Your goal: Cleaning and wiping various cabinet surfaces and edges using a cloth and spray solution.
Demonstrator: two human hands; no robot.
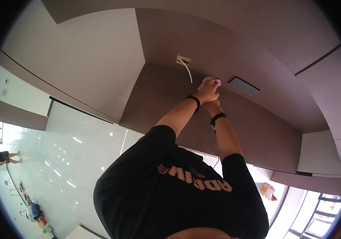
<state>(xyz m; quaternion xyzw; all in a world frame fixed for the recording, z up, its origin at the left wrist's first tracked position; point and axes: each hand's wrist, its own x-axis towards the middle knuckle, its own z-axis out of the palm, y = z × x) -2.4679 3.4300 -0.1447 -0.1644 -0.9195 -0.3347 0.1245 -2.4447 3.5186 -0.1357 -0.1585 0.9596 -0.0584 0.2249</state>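
My left hand (209, 92) is at the brown panelled recess in front of me, its fingers closed on a crumpled pink cloth (208, 80). The cloth is against the brown back panel (185, 33), close to where it meets the flat brown surface (158, 95). Just behind and partly covered by the left hand is my right hand (213, 104), close to the left wrist; its fingers are hidden. To the left of the cloth, a white cable (187, 70) sticks out of a wall box (183, 59). A grey socket plate (244, 86) is mounted to the right.
Pale side panels (98, 59) bound the recess on the left. Shiny floor tiles (78, 155) stretch away behind. Far left, a person (3, 156) stands near a window; bags (34, 210) lie along a wall. A packet (268, 191) sits at lower right.
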